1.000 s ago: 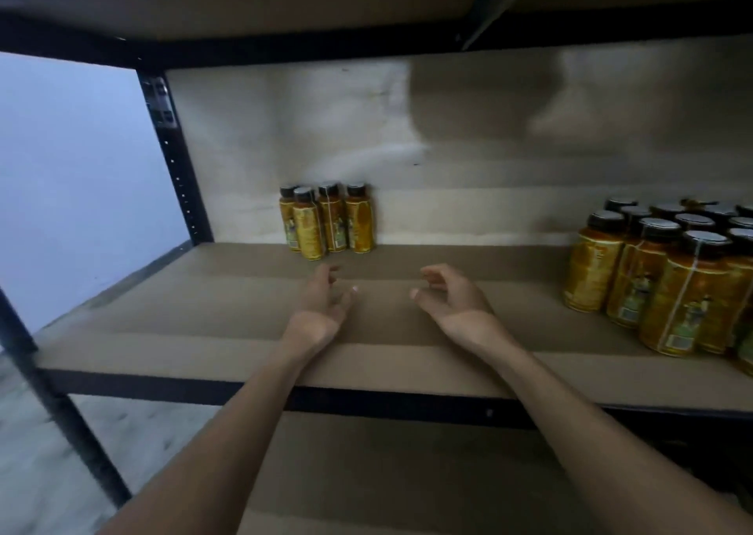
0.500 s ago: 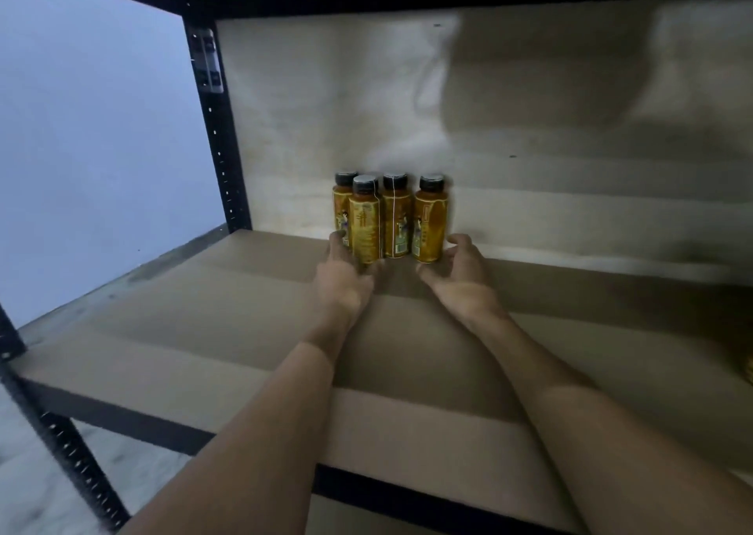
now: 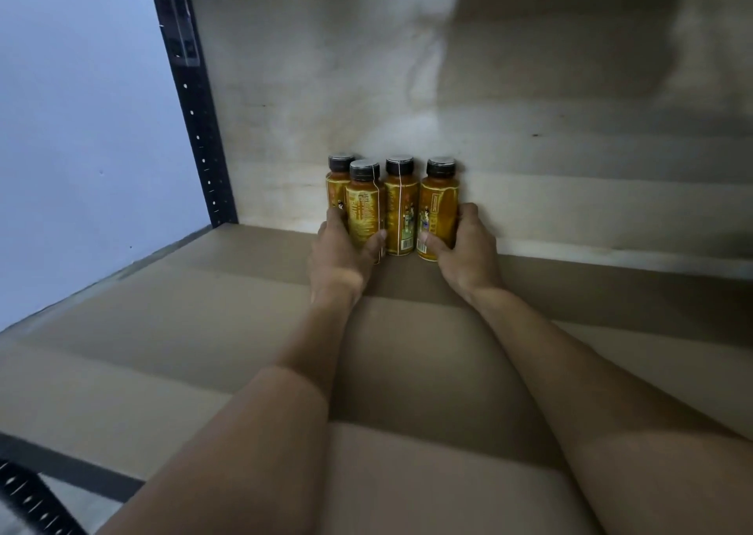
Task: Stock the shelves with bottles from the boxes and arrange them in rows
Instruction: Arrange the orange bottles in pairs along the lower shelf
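Observation:
Several small amber bottles (image 3: 401, 208) with dark caps and gold labels stand upright at the back of the brown shelf board (image 3: 203, 331), against the pale back panel. My left hand (image 3: 340, 251) curls round the front-left bottle (image 3: 364, 213), thumb on its right side and fingers behind it. A second bottle stands behind that one. My right hand (image 3: 462, 249) wraps the rightmost bottle (image 3: 438, 208), thumb across its lower front and fingers on its far right side. Both forearms reach straight in over the shelf.
A black perforated upright (image 3: 191, 98) stands at the shelf's back left corner, with a pale wall (image 3: 81, 127) beyond it. The shelf's dark front rail (image 3: 69, 469) runs along the lower left. The back panel (image 3: 489, 86) closes off the rear.
Both hands have reached forward from mid-shelf to the bottle cluster and closed round its outer bottles. The view has moved in closer, and the group of bottles at the right has left the frame.

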